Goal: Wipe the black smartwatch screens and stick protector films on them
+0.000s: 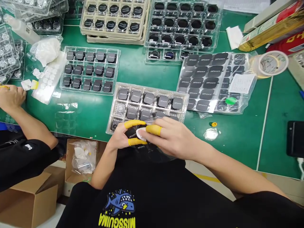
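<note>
At the table's front edge my left hand [121, 136], with yellow finger cots, is closed around a clear sheet of black square labels [141, 147] with small white lettering. My right hand [172, 136], with a yellow cot on its index finger, meets it there, closed in a pinch. A white rounded piece [140, 134] shows by the right thumb; whether it is a pad or a thumb cover I cannot tell. Just beyond lies a clear tray [148, 88] of dark square cases [148, 98]; one pocket at left shows a clear, uncovered part [120, 109].
More trays [90, 70] of square parts and trays [180, 31] of round black parts stand behind. Bagged label sheets [209, 83], a tape roll [273, 63] and a phone [295, 139] are at right. A co-worker's hand [11, 96] rests at left, above cardboard boxes [35, 193].
</note>
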Demonstrator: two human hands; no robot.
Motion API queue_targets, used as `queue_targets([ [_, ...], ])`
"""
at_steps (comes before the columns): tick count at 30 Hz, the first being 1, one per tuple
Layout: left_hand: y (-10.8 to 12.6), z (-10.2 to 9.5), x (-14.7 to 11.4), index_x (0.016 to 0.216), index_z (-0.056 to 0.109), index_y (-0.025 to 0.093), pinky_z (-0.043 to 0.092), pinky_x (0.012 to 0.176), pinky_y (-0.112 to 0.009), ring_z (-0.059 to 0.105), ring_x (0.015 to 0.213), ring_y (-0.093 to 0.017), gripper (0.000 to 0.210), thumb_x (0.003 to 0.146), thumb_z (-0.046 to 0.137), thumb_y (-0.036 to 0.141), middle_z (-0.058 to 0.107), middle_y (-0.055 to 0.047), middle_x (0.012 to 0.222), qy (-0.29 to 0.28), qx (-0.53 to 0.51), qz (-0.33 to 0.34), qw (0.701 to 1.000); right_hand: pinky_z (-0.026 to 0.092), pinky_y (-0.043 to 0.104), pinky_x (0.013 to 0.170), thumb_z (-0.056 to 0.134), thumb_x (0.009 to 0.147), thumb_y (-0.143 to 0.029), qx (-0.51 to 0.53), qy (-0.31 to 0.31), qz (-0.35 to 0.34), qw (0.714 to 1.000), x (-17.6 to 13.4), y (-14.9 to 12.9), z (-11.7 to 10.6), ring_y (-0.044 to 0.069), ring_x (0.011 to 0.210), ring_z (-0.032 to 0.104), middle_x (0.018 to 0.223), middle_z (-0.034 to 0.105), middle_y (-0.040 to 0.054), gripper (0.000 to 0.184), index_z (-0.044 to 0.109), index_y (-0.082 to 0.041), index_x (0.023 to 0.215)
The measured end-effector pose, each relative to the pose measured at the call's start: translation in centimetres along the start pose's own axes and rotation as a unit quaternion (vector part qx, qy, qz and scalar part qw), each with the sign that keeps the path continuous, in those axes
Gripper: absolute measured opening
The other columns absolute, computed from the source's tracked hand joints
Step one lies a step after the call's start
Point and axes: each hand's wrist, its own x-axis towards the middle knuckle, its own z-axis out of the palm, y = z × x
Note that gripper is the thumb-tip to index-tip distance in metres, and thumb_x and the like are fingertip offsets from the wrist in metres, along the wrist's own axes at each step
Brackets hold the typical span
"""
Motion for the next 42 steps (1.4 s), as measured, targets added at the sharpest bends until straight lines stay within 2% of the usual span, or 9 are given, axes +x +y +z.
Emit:
queue_targets([
  [4, -0.1, -0.2, -0.1, 0.127, 0.083, 0.02, 0.07, 0.099, -0.039, 0.088, 0.106, -0.029, 0.057, 0.083, 0.096, 0.054, 0.09, -0.013, 0.119, -0.004, 0.006, 0.006, 1.0, 0.043, 0.036, 0.072, 0.047, 0.116, -0.015, -0.001, -0.021, -0.043, 0.999, 0.2, -0.1, 0.2, 0.02, 0.085, 0.06, 0.093, 0.077, 0.0046, 0.029, 0.074, -0.018, 0.127],
  [9, -0.3, -0.1, 0.0, 0.13, 0.081, 0.019, 0.07, 0.089, -0.035, 0.088, 0.098, -0.027, 0.064, 0.079, 0.099, 0.054, 0.09, -0.012, 0.114, 0.005, 0.015, 0.007, 1.0, 0.04, 0.038, 0.067, 0.049, 0.112, -0.008, -0.081, 0.008, -0.013, 0.997, 0.7, 0.7, 0.6, 0.023, 0.083, 0.059, 0.094, 0.079, 0.0078, 0.029, 0.072, -0.012, 0.129],
  [14, -0.6, -0.1, -0.3, 0.129, 0.082, 0.02, 0.07, 0.093, -0.036, 0.088, 0.101, -0.027, 0.06, 0.081, 0.098, 0.053, 0.09, -0.012, 0.115, 0.02, 0.011, 0.003, 1.0, 0.046, 0.036, 0.073, 0.046, 0.116, -0.014, 0.02, -0.023, -0.052, 0.998, 0.4, 0.6, 0.4, 0.02, 0.086, 0.063, 0.093, 0.079, 0.004, 0.03, 0.073, -0.018, 0.127],
  [17, -0.4, -0.2, -0.2, 0.128, 0.083, 0.021, 0.07, 0.095, -0.036, 0.088, 0.103, -0.028, 0.056, 0.083, 0.098, 0.049, 0.09, -0.012, 0.118, 0.008, 0.017, 0.008, 1.0, 0.044, 0.036, 0.071, 0.051, 0.115, -0.016, 0.002, -0.015, -0.058, 0.998, 0.3, 0.5, 0.5, 0.02, 0.085, 0.063, 0.093, 0.079, 0.0037, 0.026, 0.075, -0.017, 0.125],
  [23, 0.0, 0.2, 0.2, 0.129, 0.082, 0.019, 0.071, 0.096, -0.039, 0.088, 0.103, -0.029, 0.064, 0.077, 0.101, 0.052, 0.089, -0.012, 0.117, 0.02, 0.008, -0.019, 1.0, 0.039, 0.04, 0.068, 0.057, 0.108, -0.01, -0.04, 0.018, 0.0, 0.999, 0.5, 1.1, 1.3, 0.023, 0.089, 0.062, 0.093, 0.077, 0.0053, 0.04, 0.071, -0.021, 0.144],
  [29, 0.3, -0.3, -0.2, 0.131, 0.081, 0.021, 0.072, 0.088, -0.038, 0.086, 0.095, -0.026, 0.066, 0.076, 0.102, 0.05, 0.089, -0.009, 0.111, 0.067, -0.017, -0.047, 0.996, 0.04, 0.04, 0.064, 0.057, 0.103, -0.006, -0.064, 0.026, 0.012, 0.998, -0.5, 1.4, -0.3, 0.024, 0.08, 0.056, 0.079, 0.068, 0.0057, 0.031, 0.076, -0.014, 0.126],
  [35, 0.5, -0.8, 0.2, 0.127, 0.082, 0.022, 0.073, 0.092, -0.039, 0.087, 0.098, -0.027, 0.065, 0.074, 0.104, 0.052, 0.089, -0.01, 0.114, 0.076, -0.023, -0.02, 0.997, 0.044, 0.037, 0.065, 0.062, 0.101, -0.006, -0.038, 0.108, 0.096, 0.989, -1.1, 1.5, -2.1, 0.023, 0.08, 0.057, 0.099, 0.075, 0.006, 0.05, 0.069, -0.028, 0.145],
  [39, 0.6, -0.5, 0.4, 0.128, 0.082, 0.021, 0.073, 0.094, -0.04, 0.088, 0.101, -0.028, 0.068, 0.074, 0.103, 0.056, 0.089, -0.011, 0.115, 0.06, -0.039, -0.037, 0.997, 0.042, 0.037, 0.066, 0.06, 0.106, -0.011, -0.016, 0.047, 0.059, 0.997, 0.2, 1.7, -1.5, 0.024, 0.085, 0.06, 0.099, 0.077, 0.0082, 0.039, 0.069, -0.023, 0.142],
  [42, 0.7, -0.4, 0.2, 0.13, 0.082, 0.021, 0.073, 0.095, -0.04, 0.087, 0.106, -0.03, 0.071, 0.072, 0.103, 0.057, 0.088, -0.012, 0.118, 0.052, -0.053, -0.058, 0.996, 0.041, 0.036, 0.068, 0.054, 0.108, -0.01, -0.014, 0.012, 0.045, 0.999, 0.9, 1.9, -0.7, 0.023, 0.085, 0.058, 0.1, 0.078, 0.008, 0.038, 0.069, -0.024, 0.14],
])
